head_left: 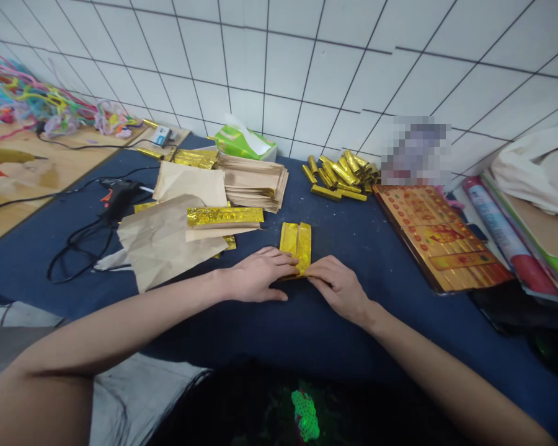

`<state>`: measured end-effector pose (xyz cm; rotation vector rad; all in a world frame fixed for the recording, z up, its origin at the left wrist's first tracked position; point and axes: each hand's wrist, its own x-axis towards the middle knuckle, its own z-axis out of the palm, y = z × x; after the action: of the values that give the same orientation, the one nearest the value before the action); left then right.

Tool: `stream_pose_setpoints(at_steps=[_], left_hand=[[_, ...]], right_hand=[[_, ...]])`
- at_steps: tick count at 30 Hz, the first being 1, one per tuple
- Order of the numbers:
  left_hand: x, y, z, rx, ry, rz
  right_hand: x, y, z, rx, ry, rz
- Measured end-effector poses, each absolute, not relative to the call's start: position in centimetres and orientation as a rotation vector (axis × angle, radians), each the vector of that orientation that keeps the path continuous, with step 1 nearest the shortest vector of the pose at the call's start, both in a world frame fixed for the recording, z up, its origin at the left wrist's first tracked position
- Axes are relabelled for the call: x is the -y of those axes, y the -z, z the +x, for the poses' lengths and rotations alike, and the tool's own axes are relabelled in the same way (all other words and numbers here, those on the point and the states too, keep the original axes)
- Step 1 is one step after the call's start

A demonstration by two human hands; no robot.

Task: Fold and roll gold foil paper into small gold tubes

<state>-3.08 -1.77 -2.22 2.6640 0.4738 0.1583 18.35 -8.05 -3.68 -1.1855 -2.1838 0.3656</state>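
Dark clothing [348, 412] was cropped bottom-centre. Flat left fingers [279, 260] partly hid gold foil [303, 241]; right fingers [323, 267] pinched it. Upper-centre, a pack [232, 142] held tissue [259, 146].

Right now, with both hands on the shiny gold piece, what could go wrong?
The gold piece looks thin: with the left hand pressing it and the right hand pinching its edge, it might crease crookedly or tear.

The left forearm is close to the brown paper sheet, so a sweep could push it.

The black cord lies in loose loops; an arm might snag it and tug the glue gun.
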Motion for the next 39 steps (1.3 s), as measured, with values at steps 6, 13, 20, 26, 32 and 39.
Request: stream_pose_setpoints(at_steps=[6, 13, 20, 26, 32, 39], left_hand=[[2.2, 2.8, -2.2, -0.651, -0.309, 2.542], [2.2, 2.7, -1.3, -0.83, -0.343, 2.456], [1.8, 2.1, -0.8, -0.93, -0.187, 2.432], [1.4, 1.9, -0.5, -0.939, -0.104, 2.431], [1.4, 1.9, -0.6, -0.937, -0.082, 2.477], [1.3, 1.6, -0.3, -0.929, -0.032, 2.489]], right_hand=[[7.7, 3.4, 17.9, 1.999, -0.575, -1.408], [7.7, 3.3, 17.4, 1.86, -0.643, -1.676], [7.9, 2.5, 17.0, 1.862, -0.604, -1.813], [8.1, 2.4, 17.0, 1.861, -0.647, -1.797], [8.2, 2.2, 16.9, 1.838, -0.673, -1.835], [8.2, 2.3, 16.5, 1.874, -0.613, -1.808]])
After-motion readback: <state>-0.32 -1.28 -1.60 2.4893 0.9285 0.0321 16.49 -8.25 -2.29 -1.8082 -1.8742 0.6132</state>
